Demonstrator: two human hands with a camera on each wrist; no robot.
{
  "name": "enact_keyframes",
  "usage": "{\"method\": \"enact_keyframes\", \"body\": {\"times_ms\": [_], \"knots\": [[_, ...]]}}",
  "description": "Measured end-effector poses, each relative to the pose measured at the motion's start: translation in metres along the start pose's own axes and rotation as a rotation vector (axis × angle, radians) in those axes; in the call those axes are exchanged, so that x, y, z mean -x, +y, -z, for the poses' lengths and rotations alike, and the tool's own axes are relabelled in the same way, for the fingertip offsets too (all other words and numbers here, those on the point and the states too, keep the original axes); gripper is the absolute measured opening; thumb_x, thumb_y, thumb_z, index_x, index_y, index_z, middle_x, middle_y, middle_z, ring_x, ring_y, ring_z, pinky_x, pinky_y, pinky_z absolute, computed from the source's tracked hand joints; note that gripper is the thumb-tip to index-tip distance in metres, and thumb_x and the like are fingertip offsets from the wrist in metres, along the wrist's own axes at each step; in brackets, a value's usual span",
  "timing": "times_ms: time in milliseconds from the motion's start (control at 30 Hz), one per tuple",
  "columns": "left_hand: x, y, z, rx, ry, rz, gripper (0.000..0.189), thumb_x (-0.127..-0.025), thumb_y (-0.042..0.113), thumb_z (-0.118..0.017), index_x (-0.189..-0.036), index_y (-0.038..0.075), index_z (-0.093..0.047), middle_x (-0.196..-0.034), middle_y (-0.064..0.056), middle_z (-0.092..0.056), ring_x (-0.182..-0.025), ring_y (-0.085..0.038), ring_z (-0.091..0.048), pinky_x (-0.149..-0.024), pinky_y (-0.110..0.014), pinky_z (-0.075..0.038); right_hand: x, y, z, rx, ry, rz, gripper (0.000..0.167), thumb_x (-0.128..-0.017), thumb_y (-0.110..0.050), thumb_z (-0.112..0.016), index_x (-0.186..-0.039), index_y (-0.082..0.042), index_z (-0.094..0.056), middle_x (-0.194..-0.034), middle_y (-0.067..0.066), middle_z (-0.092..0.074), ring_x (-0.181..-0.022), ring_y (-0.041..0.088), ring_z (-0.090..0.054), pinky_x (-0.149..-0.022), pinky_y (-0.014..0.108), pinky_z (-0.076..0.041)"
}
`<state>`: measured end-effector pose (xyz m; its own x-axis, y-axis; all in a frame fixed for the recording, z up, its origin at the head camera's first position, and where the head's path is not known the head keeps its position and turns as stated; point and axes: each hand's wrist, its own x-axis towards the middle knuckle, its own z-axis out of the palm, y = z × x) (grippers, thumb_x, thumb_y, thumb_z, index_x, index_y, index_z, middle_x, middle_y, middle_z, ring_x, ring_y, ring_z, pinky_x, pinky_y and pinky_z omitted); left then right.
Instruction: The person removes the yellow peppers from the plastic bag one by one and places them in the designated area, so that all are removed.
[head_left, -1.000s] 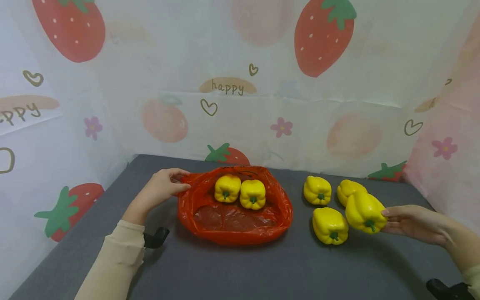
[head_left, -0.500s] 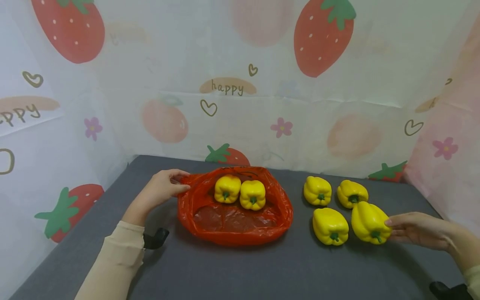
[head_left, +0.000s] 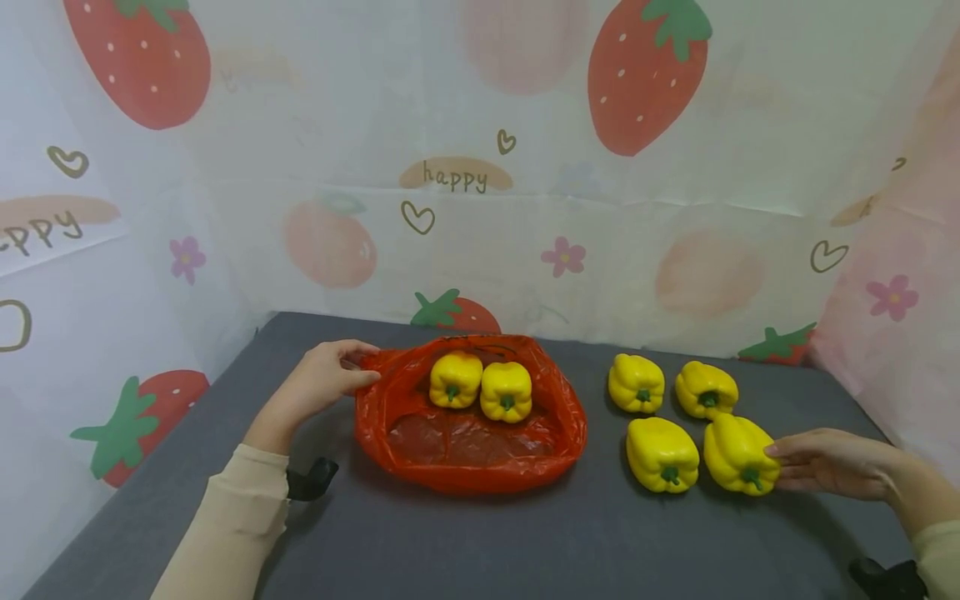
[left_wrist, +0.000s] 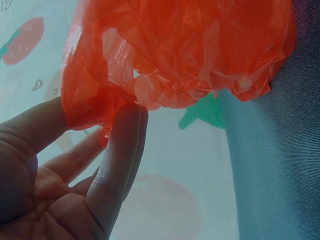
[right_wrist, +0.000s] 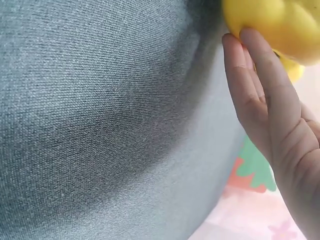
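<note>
A red plastic bag point(head_left: 471, 479) lies with its mouth spread on the grey tabletop, two yellow bell peppers point(head_left: 455, 379) inside toward its back. My left hand point(head_left: 318, 383) pinches the bag's left rim between thumb and fingers; the left wrist view shows the thin red film point(left_wrist: 102, 97) caught there. On the right my right hand point(head_left: 840, 462) holds a yellow bell pepper point(head_left: 738, 454) by its right side, its fingers nearly straight. That pepper appears to rest on the table, stem facing me. In the right wrist view its lower part point(right_wrist: 280, 22) meets the fingertips.
Three other yellow peppers stand close by: one front left point(head_left: 662, 454), one back left point(head_left: 636, 383) and one behind point(head_left: 705, 389). A printed strawberry cloth point(head_left: 480, 242) hangs behind the table point(head_left: 480, 550) and along both sides. Black wrist mounts sit below both hands.
My right hand has lowered the pepper from in front of the rear one down to the tabletop, slightly rightward and toward me. The left hand and the bag have stayed in place.
</note>
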<state>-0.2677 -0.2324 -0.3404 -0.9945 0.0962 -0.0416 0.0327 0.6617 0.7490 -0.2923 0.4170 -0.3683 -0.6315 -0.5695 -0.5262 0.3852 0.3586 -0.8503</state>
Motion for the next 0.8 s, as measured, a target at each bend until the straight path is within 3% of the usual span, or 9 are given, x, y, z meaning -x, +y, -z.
{"method": "enact_keyframes", "body": {"times_ms": [333, 433, 600, 800], "knots": [[-0.0006, -0.0004, -0.0009, 0.003, 0.002, 0.014, 0.047, -0.095, 0.023, -0.066, -0.137, 0.003, -0.056, -0.121, -0.020, -0.065, -0.106, -0.029, -0.065, -0.090, -0.044, -0.058, -0.0008, 0.0008, 0.0006, 0.057, 0.092, -0.024, 0.045, -0.105, -0.017, -0.043, -0.133, 0.017, -0.047, -0.119, 0.004, -0.060, -0.107, 0.011, -0.064, -0.097, 0.033, -0.055], [-0.0005, -0.0003, -0.0010, 0.002, 0.004, 0.016, 0.047, -0.095, 0.023, -0.066, -0.137, 0.003, -0.056, -0.121, -0.020, -0.065, -0.107, -0.030, -0.065, -0.090, -0.044, -0.058, -0.0019, 0.0007, -0.0014, 0.059, 0.119, -0.037, 0.038, -0.104, -0.018, -0.044, -0.128, 0.011, -0.053, -0.117, 0.003, -0.060, -0.105, 0.011, -0.064, -0.096, 0.033, -0.056], [0.0000, 0.0003, -0.0006, 0.000, 0.006, 0.014, 0.047, -0.095, 0.023, -0.066, -0.136, 0.003, -0.056, -0.121, -0.020, -0.065, -0.106, -0.030, -0.065, -0.089, -0.042, -0.059, -0.0041, 0.0015, -0.0004, 0.034, 0.087, -0.022, 0.028, -0.105, -0.018, -0.043, -0.118, -0.002, -0.062, -0.114, 0.001, -0.063, -0.105, 0.011, -0.065, -0.095, 0.032, -0.056], [0.0016, -0.0002, -0.0002, 0.003, 0.005, 0.007, 0.047, -0.095, 0.024, -0.065, -0.137, 0.003, -0.056, -0.122, -0.020, -0.065, -0.105, -0.029, -0.066, -0.087, -0.041, -0.060, -0.0063, 0.0015, 0.0032, 0.081, 0.128, -0.020, 0.047, -0.105, -0.021, -0.045, -0.135, 0.016, -0.047, -0.119, 0.001, -0.064, -0.109, 0.011, -0.065, -0.097, 0.035, -0.055]]}}
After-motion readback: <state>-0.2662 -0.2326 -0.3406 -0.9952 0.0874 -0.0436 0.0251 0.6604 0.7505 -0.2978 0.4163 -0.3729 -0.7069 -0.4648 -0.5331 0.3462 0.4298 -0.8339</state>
